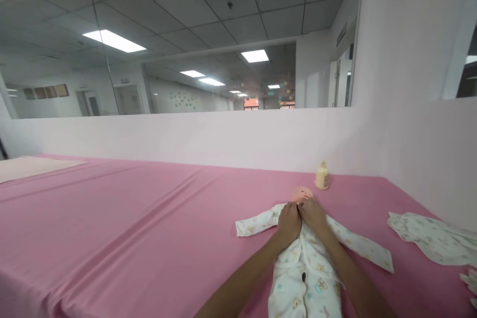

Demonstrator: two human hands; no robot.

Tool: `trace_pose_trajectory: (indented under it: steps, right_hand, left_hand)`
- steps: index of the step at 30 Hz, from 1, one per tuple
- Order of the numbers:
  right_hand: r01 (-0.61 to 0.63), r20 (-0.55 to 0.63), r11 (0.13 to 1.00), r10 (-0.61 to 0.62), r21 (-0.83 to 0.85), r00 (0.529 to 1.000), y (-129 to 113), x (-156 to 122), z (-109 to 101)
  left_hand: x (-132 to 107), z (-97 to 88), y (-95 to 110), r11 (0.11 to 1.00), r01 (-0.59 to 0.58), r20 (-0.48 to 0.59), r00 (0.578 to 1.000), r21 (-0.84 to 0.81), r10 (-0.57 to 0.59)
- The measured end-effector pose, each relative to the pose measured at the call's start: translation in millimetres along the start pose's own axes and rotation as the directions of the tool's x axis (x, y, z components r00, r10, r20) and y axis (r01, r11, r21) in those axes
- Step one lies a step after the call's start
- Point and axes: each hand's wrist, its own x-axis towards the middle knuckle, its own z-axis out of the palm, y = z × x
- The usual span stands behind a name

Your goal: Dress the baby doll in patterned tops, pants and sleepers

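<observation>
A baby doll (301,193) lies on its back on the pink sheet, dressed in a white patterned romper (306,273) with its sleeves spread out to both sides. My left hand (288,219) and my right hand (313,213) are side by side at the doll's collar, just under its chin. Both hands have their fingers curled and pinched on the romper's neck opening. The fingertips themselves are hidden against the fabric.
A small cream bottle (322,177) stands beyond the doll's head near the wall. Another white patterned garment (428,238) lies at the right. The pink sheet (130,228) covers a long table; a pale folded cloth (33,166) lies far left. A low wall runs behind.
</observation>
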Motion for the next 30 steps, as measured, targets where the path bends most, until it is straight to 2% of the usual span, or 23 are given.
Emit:
trace_pose_trajectory:
  steps: [6, 9, 18, 23, 30]
  right_hand:
    - [-0.062, 0.106, 0.998, 0.059, 0.031, 0.993, -7, 2, -15]
    - [-0.073, 0.122, 0.997, 0.069, 0.022, 0.990, -11, 2, -21]
    - [-0.123, 0.092, 0.990, 0.129, -0.073, 0.987, -21, -8, -33]
    - [-0.174, 0.020, 0.974, 0.179, -0.146, 0.984, -26, -11, -34]
    - [-0.161, 0.003, 0.958, 0.167, -0.235, 0.986, -27, -15, -35]
  left_hand:
    - [-5, -4.6, 1, 0.999, 0.026, -0.006, 1.000, -0.029, -0.026]
    - [-5, -7.3, 3, 1.000, 0.019, 0.012, 1.000, -0.006, -0.019]
    - [-3, -11.8, 13, 0.997, 0.017, 0.057, 0.998, 0.076, -0.022]
    - [-3, -14.3, 17, 0.997, 0.000, 0.060, 0.998, 0.074, -0.005]
    - [-4, -16.1, 17, 0.996, -0.009, 0.062, 0.998, 0.087, 0.004]
